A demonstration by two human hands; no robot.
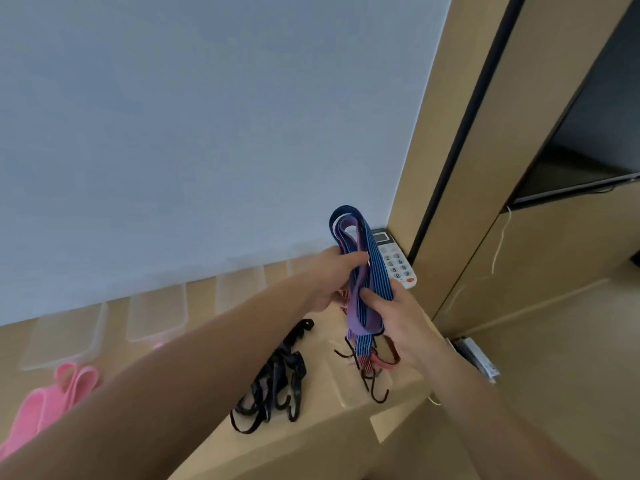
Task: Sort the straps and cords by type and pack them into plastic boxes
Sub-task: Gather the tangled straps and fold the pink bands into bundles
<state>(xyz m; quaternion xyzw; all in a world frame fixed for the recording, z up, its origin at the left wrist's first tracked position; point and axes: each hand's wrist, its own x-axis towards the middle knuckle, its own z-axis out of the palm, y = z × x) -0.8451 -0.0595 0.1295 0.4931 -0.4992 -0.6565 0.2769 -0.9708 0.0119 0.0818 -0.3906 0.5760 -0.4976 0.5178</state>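
Blue and purple striped straps (372, 271), folded into a loop with dark hooks (375, 393) dangling, hang above the bench's (207, 344) front right corner. The left hand (329, 282) pinches them high and the right hand (401, 327) wraps them lower, so each grip is closed on the bundle. Below sits what looks like a clear box (341, 389), close to the edge. Lowering carelessly could catch a hook on its rim and drag it off the corner. A hook could also snag the black straps (277, 379) lying just beside, mixing the types. If either grip slackens, the springy folds would likely open and spill toward the floor.
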